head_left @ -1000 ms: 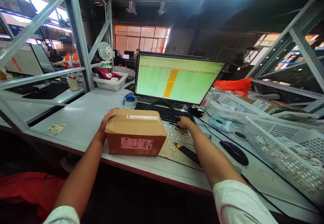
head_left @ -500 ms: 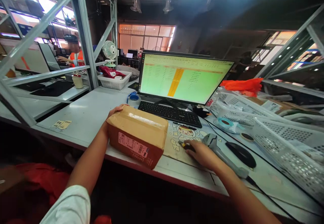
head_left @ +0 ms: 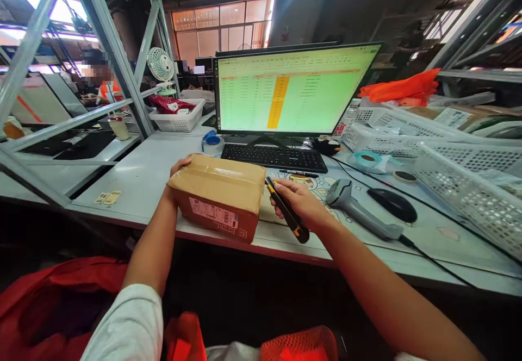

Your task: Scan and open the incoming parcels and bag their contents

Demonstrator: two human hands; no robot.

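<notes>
A taped brown cardboard box (head_left: 216,198) stands at the table's front edge, a printed shipping label (head_left: 214,213) on the side facing me. My left hand (head_left: 179,165) grips its far left top corner; most of the fingers are hidden behind it. In my right hand (head_left: 298,202) is a black and yellow utility knife (head_left: 290,217), with its tip up beside the box's right top corner. Whether the tip touches the cardboard, I cannot tell. Right of that hand lies a grey barcode scanner (head_left: 362,211).
Behind the box are a keyboard (head_left: 273,157), a lit monitor (head_left: 248,97) and a roll of blue tape (head_left: 212,142). A black mouse (head_left: 392,204) and white plastic baskets (head_left: 460,160) sit on the right. Beyond the metal frame at left is another person (head_left: 108,90).
My right hand has picked the utility knife up from the mat and brought it left to the box. My left hand stays on the box. The head view has tilted down.
</notes>
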